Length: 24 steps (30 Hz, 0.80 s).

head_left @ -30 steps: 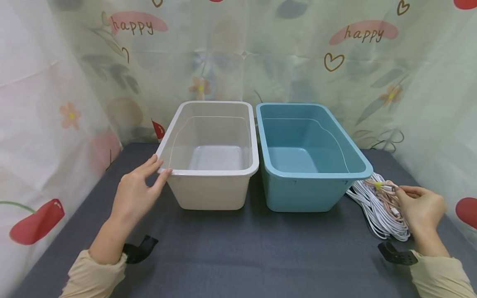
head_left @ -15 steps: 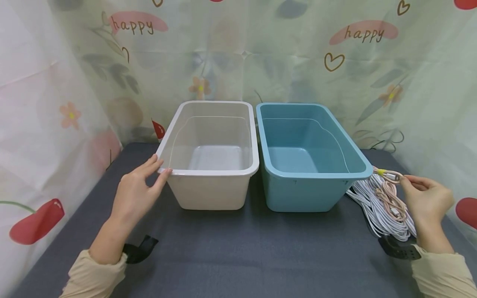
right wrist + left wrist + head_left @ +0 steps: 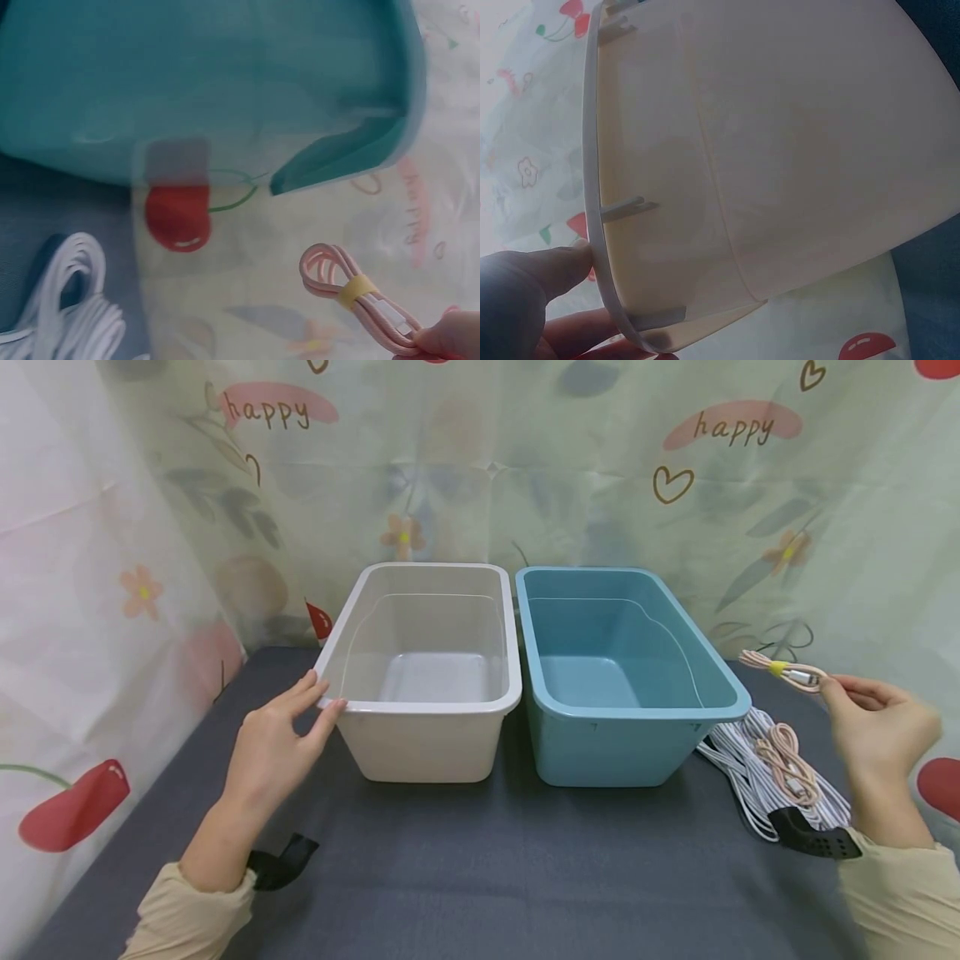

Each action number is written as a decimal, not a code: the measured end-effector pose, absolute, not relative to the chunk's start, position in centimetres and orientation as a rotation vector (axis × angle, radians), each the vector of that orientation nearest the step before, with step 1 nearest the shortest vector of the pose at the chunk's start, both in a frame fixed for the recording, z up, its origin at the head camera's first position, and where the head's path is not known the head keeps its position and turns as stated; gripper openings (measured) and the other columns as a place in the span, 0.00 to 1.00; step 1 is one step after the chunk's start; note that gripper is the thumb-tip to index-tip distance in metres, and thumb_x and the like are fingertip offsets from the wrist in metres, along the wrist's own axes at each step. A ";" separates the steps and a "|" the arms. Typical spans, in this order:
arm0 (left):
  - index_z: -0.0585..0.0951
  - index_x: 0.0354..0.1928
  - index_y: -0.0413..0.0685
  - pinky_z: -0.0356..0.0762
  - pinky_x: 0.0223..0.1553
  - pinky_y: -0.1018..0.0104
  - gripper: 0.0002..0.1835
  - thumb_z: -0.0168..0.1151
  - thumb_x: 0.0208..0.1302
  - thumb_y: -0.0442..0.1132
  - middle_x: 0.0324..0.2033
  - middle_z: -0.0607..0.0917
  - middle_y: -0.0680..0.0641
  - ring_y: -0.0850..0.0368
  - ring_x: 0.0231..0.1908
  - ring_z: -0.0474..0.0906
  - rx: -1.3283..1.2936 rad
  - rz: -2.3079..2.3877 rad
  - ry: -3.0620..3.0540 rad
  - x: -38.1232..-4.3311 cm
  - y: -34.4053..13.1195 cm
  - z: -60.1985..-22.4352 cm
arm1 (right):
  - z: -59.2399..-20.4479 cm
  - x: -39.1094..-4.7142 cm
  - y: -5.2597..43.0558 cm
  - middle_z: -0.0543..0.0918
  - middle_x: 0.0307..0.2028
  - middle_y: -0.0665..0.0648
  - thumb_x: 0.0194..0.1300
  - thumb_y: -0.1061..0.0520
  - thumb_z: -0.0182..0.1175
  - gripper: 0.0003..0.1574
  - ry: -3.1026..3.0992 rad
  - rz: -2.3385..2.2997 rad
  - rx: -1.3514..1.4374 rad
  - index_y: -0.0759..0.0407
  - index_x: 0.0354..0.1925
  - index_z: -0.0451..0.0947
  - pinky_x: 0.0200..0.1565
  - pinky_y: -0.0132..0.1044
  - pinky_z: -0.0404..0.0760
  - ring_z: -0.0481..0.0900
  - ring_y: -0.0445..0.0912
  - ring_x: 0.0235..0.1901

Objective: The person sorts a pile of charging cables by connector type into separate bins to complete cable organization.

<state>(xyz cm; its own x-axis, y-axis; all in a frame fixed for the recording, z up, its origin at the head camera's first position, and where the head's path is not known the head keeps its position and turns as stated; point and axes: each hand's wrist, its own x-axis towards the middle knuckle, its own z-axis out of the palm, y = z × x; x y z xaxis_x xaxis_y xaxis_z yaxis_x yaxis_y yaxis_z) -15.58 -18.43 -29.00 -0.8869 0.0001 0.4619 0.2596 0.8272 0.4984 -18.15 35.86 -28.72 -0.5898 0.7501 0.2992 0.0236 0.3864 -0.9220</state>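
Note:
In the head view, my right hand [image 3: 885,735] pinches one end of a pink bundled cable [image 3: 786,671] with a yellow tie, raised off the table beside the blue bin [image 3: 607,752]. The right wrist view shows its coiled loop [image 3: 322,262] pointing away from the fingertips. Below lies a pile of white cables [image 3: 742,760] with another pink cable [image 3: 787,760] on top. My left hand [image 3: 273,756] holds the near left corner of the off-white bin [image 3: 427,743], thumb and fingers on its rim [image 3: 592,157].
Both bins stand side by side on a dark cloth-covered table [image 3: 487,860]. A patterned curtain [image 3: 487,468] hangs behind and at the sides. Each wrist wears a black strap; the right strap [image 3: 813,835] overlaps the near end of the cable pile.
My right hand has lifted the tied pink cable up from the pile and moved slightly right. The second pink cable stays on the white cables. My left hand has not moved.

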 end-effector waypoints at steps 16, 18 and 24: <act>0.75 0.58 0.37 0.71 0.52 0.39 0.25 0.60 0.62 0.44 0.61 0.72 0.36 0.34 0.58 0.70 -0.196 -0.789 -2.545 -15.6 -18.4 -29.1 | -24.3 -19.3 33.3 0.78 0.18 0.30 0.53 0.55 0.67 0.05 -1.802 1.340 -0.475 0.50 0.32 0.86 0.29 0.14 0.71 0.78 0.23 0.22; 0.75 0.58 0.37 0.71 0.52 0.39 0.25 0.60 0.63 0.44 0.61 0.72 0.36 0.34 0.58 0.70 -0.195 -0.791 -2.547 -15.6 -18.4 -29.1 | -23.8 -19.4 32.8 0.78 0.18 0.31 0.52 0.55 0.68 0.03 -1.798 1.349 -0.456 0.49 0.30 0.86 0.29 0.14 0.71 0.78 0.24 0.22; 0.75 0.58 0.37 0.71 0.52 0.39 0.25 0.60 0.63 0.44 0.61 0.72 0.36 0.34 0.59 0.70 -0.193 -0.789 -2.548 -15.6 -18.4 -29.1 | -22.2 -20.0 31.3 0.80 0.19 0.34 0.50 0.55 0.70 0.06 -1.774 1.430 -0.411 0.53 0.31 0.87 0.30 0.15 0.73 0.80 0.26 0.23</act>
<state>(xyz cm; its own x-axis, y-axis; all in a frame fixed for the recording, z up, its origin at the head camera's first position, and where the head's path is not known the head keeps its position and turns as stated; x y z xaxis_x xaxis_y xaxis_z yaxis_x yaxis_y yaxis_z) -15.57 -18.41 -29.06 -0.8830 -0.0024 0.4695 0.2633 0.8253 0.4995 -19.99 31.34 -22.24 -0.6245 0.6826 0.3796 -0.2260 0.3073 -0.9244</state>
